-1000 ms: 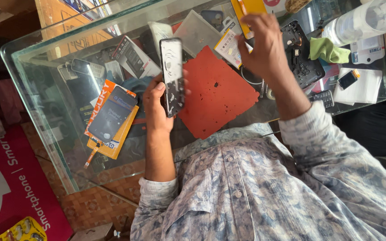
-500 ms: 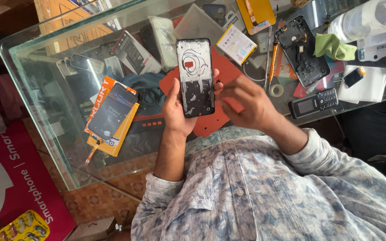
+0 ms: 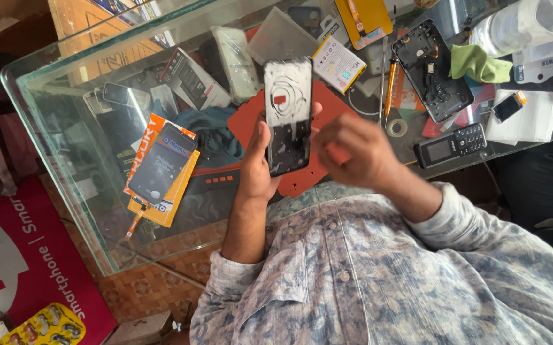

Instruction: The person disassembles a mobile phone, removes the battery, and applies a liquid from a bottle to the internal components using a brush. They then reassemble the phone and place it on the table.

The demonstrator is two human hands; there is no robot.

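Observation:
My left hand [image 3: 257, 167] holds a black smartphone [image 3: 288, 115] upright above a red work mat [image 3: 302, 182]. The phone's facing side looks like an open inner frame, pale above and dark below. My left thumb lies on its left edge. My right hand [image 3: 353, 150] is blurred, fingers curled, right beside the phone's right edge; I cannot tell whether it grips anything. Both hands hover over the glass table [image 3: 46, 147].
Behind the phone lie a yellow-and-white battery [image 3: 339, 62], an orange screwdriver [image 3: 389, 86], a tape ring [image 3: 396, 126], an open black phone housing [image 3: 433, 70], a green cloth [image 3: 477, 62] and a keypad phone [image 3: 450, 145]. An orange box bearing a dark phone [image 3: 161, 167] sits left.
My right hand came back from reaching far across the table to the phone's side. The left hand turned the phone from edge-on to facing me and raised it slightly.

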